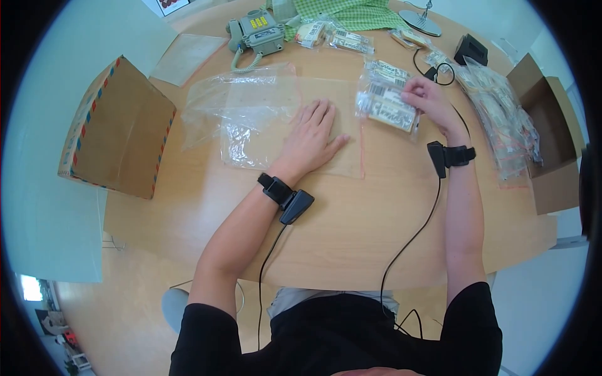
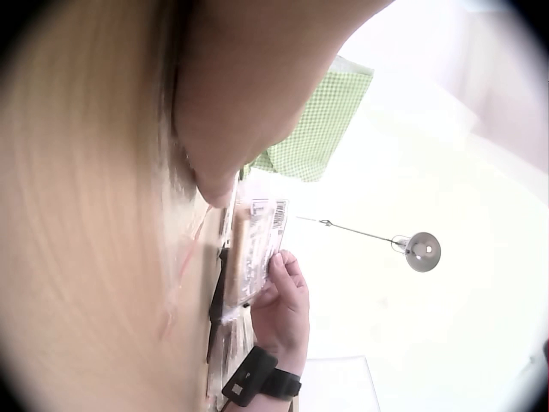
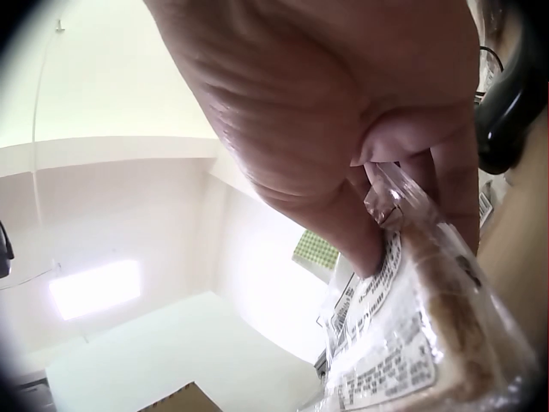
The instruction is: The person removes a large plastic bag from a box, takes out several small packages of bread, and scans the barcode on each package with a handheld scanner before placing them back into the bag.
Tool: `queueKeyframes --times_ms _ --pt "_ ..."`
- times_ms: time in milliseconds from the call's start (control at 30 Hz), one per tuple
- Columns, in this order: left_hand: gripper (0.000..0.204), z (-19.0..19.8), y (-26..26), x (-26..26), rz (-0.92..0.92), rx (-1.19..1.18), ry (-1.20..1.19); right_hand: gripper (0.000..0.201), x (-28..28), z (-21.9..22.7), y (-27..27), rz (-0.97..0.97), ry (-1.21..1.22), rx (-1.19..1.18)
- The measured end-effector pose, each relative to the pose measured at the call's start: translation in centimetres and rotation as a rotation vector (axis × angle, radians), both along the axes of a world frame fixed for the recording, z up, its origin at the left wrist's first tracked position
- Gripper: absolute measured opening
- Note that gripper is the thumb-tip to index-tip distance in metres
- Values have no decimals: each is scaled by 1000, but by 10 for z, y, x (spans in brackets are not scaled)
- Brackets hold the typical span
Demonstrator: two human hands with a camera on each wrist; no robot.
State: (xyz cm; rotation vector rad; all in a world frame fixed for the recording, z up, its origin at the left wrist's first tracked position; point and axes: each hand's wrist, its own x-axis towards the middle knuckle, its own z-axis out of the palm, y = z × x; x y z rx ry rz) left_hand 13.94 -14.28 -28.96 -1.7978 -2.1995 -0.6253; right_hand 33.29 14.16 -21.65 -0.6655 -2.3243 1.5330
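Observation:
My left hand (image 1: pixel 311 136) rests with its fingers spread on flat clear plastic bags (image 1: pixel 251 119) that lie on the table. My right hand (image 1: pixel 433 106) pinches the edge of a clear plastic packet (image 1: pixel 392 111) with printed white labels. A brownish, bread-like piece shows through its wrap in the right wrist view. The left wrist view has this same packet (image 2: pixel 257 249) raised on edge, thumb on its near face. Another labelled packet (image 1: pixel 385 72) lies just behind it.
An open cardboard box (image 1: pixel 125 131) with a striped edge stands left; another box (image 1: pixel 549 119) stands right, beside a heap of bagged packets (image 1: pixel 498 119). Along the back are a grey telephone (image 1: pixel 257 34), more packets (image 1: pixel 348 41), a green checked cloth (image 1: pixel 345 14) and a lamp base (image 1: pixel 420 24).

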Motion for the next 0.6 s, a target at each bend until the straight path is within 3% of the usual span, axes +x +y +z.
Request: queueKeyframes --times_ms 133,200,300,500,600 --pt "52 -1 0 -1 -26 50 -105 14 9 2 8 -129 92 -120" --pt "46 -4 2 -5 -47 108 -184 16 11 -2 14 -71 102 -160" --pt "43 -2 4 -2 9 164 -357 19 8 -9 14 3 61 -199" --pt "45 1 5 -1 -24 321 -429 19 -10 -4 -9 52 -116 -142" --pt "45 6 3 1 -72 312 -446 20 -28 -16 -23 29 -83 -152"
